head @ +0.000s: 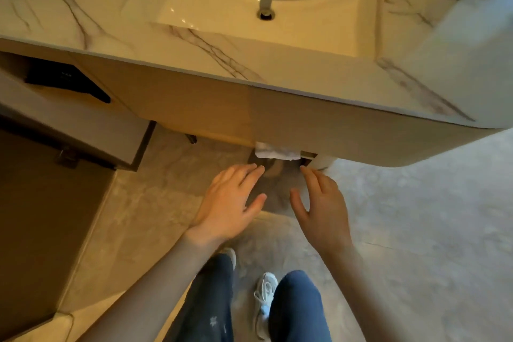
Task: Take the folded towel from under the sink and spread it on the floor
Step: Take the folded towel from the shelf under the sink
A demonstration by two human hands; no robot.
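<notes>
A white folded towel shows as a narrow strip under the lower edge of the wooden vanity; most of it is hidden beneath the cabinet. My left hand is held out below and left of it, fingers straight, holding nothing. My right hand reaches below and right of the towel, fingers straight and empty too. Neither hand touches the towel. The sink basin sits in the marble countertop above.
Grey stone floor stretches to the right. A dark cabinet with an open drawer stands at the left. My legs in jeans and a white shoe are below the hands. A pale blurred object fills the upper right.
</notes>
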